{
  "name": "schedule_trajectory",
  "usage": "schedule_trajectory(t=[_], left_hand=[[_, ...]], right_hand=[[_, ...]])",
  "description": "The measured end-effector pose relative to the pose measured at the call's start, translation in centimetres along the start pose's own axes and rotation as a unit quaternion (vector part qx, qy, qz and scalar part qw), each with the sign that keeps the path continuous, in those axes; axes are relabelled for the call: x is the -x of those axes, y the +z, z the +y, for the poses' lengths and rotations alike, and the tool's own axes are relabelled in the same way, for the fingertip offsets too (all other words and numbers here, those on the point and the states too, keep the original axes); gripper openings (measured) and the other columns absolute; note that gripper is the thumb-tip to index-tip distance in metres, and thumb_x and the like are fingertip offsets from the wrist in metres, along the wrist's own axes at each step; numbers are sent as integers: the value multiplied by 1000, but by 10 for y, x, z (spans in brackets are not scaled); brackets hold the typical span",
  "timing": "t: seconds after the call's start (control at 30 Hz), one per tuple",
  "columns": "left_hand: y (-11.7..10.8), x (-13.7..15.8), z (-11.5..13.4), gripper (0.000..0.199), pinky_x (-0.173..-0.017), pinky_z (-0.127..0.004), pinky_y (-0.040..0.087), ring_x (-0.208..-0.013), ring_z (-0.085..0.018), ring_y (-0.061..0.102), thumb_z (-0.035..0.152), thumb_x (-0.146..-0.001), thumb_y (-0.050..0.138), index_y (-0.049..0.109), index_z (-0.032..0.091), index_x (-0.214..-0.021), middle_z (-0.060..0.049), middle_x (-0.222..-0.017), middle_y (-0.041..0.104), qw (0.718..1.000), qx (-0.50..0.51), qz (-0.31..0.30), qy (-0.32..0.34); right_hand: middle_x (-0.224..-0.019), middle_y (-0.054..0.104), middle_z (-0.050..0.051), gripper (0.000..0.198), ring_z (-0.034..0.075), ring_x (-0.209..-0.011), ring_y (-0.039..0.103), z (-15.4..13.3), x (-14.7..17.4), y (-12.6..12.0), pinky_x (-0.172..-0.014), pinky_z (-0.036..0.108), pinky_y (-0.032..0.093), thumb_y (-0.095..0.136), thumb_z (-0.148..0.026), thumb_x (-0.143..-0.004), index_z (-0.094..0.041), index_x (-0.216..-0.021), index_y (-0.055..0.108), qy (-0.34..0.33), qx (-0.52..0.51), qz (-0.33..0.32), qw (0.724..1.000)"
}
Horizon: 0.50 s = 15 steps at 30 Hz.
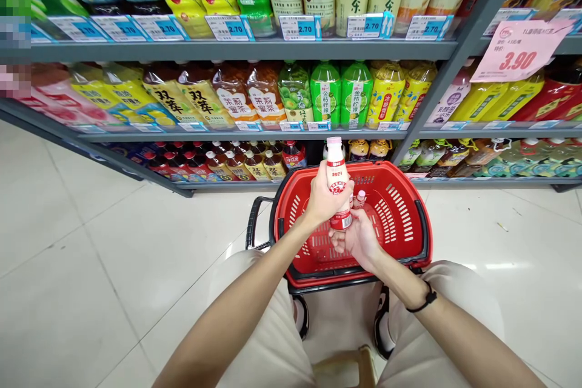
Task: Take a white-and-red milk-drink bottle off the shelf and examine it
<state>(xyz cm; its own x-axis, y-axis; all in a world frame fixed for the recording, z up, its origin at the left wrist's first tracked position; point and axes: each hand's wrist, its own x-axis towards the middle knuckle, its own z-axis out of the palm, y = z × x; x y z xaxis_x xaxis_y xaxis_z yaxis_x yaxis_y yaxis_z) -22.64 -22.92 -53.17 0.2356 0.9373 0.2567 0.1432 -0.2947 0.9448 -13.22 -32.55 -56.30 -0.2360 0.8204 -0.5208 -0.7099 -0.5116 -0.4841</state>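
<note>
Now left hand wrapped round pink bottle, right hand cupping base; keep upright above red basket below hands

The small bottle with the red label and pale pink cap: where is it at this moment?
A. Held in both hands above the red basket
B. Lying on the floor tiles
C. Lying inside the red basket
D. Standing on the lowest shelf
A: the small bottle is upright, with the left hand around its middle and the right hand under its base, over the red basket.

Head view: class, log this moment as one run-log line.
left hand: holds bottle upright | right hand: supports bottle base | below: red basket | behind: drink shelves
</note>
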Motion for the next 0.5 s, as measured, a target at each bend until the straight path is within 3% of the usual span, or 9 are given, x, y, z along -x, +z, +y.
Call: schedule_trajectory(t=[0.5], left_hand=[[1,1,0,33,-67,-29,56,-72,-16,69,27,-83,76,53,20,-106,-3,-91,74,1000,-3,-1,1]], right_hand=[[-71,69,8,35,22,-55,59,0,2,1,-46,27,35,46,-48,-94,-19,-102,63,0,-3,0,1000]])
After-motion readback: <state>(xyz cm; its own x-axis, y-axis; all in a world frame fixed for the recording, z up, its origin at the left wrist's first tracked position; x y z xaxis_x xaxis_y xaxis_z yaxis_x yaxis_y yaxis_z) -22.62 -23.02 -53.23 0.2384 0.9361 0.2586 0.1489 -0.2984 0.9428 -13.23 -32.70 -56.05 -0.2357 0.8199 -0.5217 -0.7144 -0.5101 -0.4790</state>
